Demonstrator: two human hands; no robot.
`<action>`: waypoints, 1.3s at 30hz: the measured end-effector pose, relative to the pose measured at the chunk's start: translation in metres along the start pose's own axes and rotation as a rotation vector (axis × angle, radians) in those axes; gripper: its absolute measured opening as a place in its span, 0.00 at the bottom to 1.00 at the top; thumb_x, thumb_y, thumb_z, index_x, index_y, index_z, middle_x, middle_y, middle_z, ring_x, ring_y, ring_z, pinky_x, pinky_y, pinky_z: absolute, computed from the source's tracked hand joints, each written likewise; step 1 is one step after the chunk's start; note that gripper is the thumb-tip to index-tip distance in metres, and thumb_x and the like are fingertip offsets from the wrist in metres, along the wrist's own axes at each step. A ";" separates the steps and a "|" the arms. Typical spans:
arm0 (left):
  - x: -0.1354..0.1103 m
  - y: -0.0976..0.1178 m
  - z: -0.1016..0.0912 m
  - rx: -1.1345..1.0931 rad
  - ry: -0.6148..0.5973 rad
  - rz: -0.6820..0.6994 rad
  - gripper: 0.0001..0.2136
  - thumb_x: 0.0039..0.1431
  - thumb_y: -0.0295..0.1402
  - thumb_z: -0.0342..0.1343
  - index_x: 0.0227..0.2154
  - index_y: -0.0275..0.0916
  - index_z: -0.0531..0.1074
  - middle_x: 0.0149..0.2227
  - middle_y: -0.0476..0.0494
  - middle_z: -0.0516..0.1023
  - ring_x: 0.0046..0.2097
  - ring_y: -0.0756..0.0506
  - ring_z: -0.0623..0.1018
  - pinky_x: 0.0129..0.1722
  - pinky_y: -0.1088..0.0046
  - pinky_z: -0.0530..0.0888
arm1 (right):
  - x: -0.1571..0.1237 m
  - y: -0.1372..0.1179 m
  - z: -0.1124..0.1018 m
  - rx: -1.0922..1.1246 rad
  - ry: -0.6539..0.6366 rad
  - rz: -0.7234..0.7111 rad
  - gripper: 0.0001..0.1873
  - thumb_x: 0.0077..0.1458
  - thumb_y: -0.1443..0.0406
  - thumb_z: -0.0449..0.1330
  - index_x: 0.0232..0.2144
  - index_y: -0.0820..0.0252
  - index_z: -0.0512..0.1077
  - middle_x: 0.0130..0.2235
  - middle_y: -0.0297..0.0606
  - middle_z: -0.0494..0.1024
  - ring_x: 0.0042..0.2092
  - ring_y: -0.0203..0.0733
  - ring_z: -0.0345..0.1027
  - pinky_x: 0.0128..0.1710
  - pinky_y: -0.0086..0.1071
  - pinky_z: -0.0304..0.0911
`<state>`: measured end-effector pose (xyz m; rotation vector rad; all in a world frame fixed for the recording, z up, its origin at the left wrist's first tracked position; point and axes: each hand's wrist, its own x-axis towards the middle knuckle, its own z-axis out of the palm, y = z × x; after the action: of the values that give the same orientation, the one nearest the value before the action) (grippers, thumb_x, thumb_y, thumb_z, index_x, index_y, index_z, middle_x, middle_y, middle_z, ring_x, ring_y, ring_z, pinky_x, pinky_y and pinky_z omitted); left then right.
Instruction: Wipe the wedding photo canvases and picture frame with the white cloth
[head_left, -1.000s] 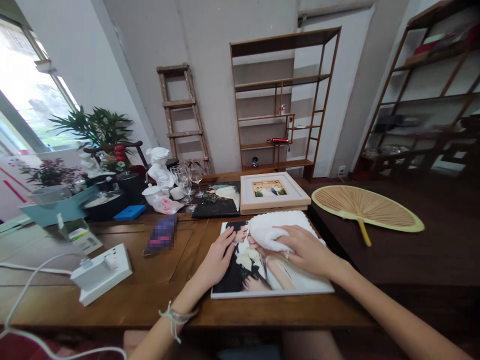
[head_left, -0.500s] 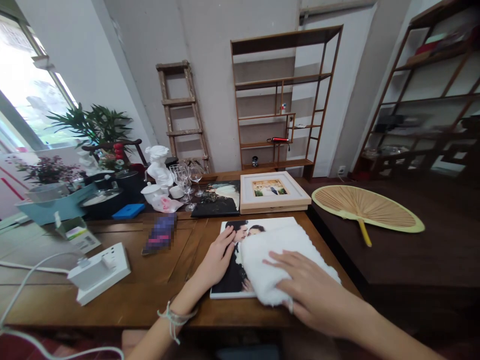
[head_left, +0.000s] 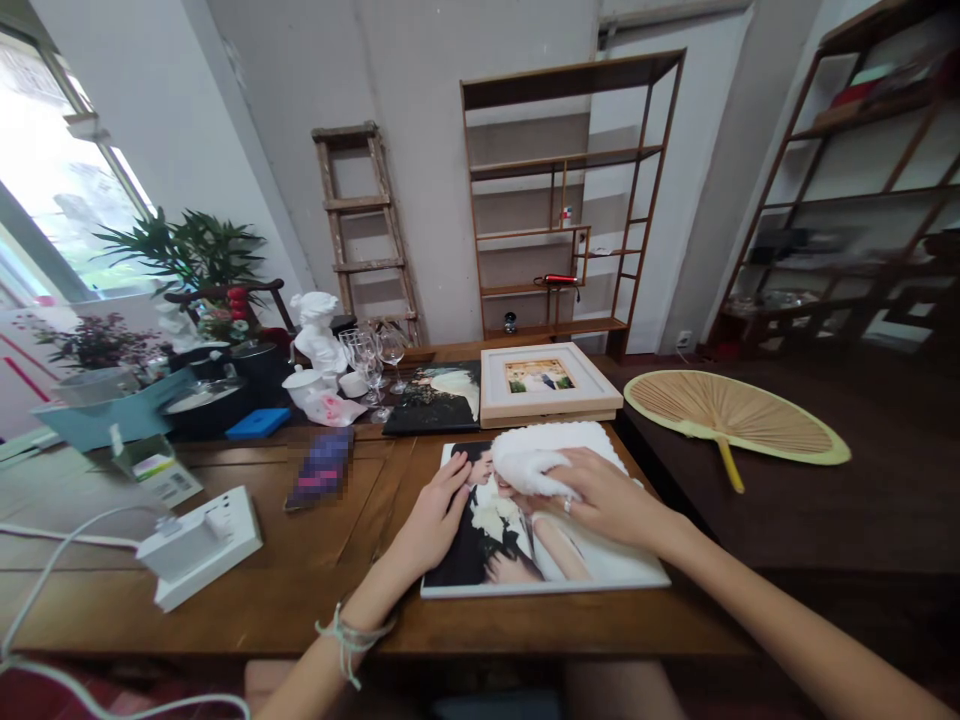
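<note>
A large wedding photo print [head_left: 517, 545] lies flat on the wooden table [head_left: 315, 590] in front of me. My left hand [head_left: 435, 520] rests on its left edge, fingers stretched out and pressing it down. My right hand [head_left: 604, 495] presses a white cloth [head_left: 536, 455] against the far half of the print, fingers curled over the cloth. The cloth covers the print's upper right part.
Behind the print stand a white framed photo [head_left: 544, 385] and a dark photo print [head_left: 439, 400]. A straw fan [head_left: 731, 415] lies on the dark platform to the right. Wine glasses [head_left: 375, 360], a white bust [head_left: 319, 335], a white power strip [head_left: 199, 545] and a blurred item [head_left: 322, 470] sit to the left.
My right hand pulled the cloth toward me down the print, then pushed it back to the far end. The left hand stayed on the print's left edge.
</note>
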<state>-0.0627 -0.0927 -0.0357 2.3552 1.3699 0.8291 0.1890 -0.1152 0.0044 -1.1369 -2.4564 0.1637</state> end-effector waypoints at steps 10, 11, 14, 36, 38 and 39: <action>0.001 0.001 0.000 -0.009 0.006 0.012 0.18 0.61 0.31 0.43 0.52 0.36 0.65 0.58 0.39 0.63 0.60 0.45 0.61 0.59 0.60 0.58 | 0.005 -0.010 0.016 -0.111 -0.009 -0.004 0.19 0.48 0.72 0.52 0.43 0.62 0.72 0.53 0.49 0.68 0.58 0.55 0.53 0.55 0.50 0.49; 0.001 0.001 0.000 -0.008 0.006 0.012 0.18 0.60 0.32 0.43 0.52 0.36 0.65 0.58 0.38 0.63 0.60 0.45 0.61 0.59 0.60 0.58 | -0.001 -0.020 0.017 -0.120 -0.039 -0.024 0.19 0.47 0.72 0.53 0.42 0.62 0.72 0.53 0.49 0.67 0.58 0.55 0.52 0.56 0.50 0.47; 0.000 0.001 0.000 -0.010 0.004 0.007 0.18 0.60 0.32 0.43 0.52 0.35 0.66 0.58 0.38 0.62 0.60 0.45 0.61 0.59 0.61 0.58 | -0.022 -0.050 0.015 -0.093 -0.136 -0.085 0.17 0.45 0.73 0.53 0.39 0.61 0.73 0.56 0.48 0.65 0.60 0.55 0.48 0.57 0.51 0.44; 0.000 -0.002 0.001 -0.010 -0.005 -0.005 0.20 0.61 0.32 0.41 0.53 0.32 0.64 0.59 0.37 0.61 0.61 0.46 0.60 0.60 0.61 0.56 | 0.006 0.013 -0.001 -0.119 0.009 0.098 0.19 0.46 0.74 0.50 0.39 0.59 0.72 0.38 0.42 0.74 0.41 0.47 0.65 0.40 0.38 0.60; 0.000 -0.002 0.000 -0.011 0.003 0.004 0.19 0.61 0.32 0.41 0.53 0.35 0.64 0.59 0.38 0.61 0.61 0.46 0.60 0.59 0.60 0.57 | 0.007 0.015 0.002 -0.123 0.013 0.097 0.19 0.46 0.74 0.50 0.39 0.59 0.72 0.40 0.43 0.74 0.43 0.48 0.65 0.42 0.39 0.60; -0.001 -0.001 0.000 -0.010 0.004 0.009 0.19 0.61 0.32 0.41 0.53 0.35 0.64 0.59 0.39 0.62 0.60 0.46 0.60 0.59 0.60 0.57 | 0.006 0.013 0.005 -0.129 0.018 0.093 0.19 0.46 0.74 0.50 0.40 0.59 0.72 0.43 0.44 0.73 0.46 0.49 0.64 0.44 0.41 0.59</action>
<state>-0.0639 -0.0925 -0.0366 2.3548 1.3549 0.8410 0.1929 -0.1018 -0.0014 -1.3029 -2.4291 0.0224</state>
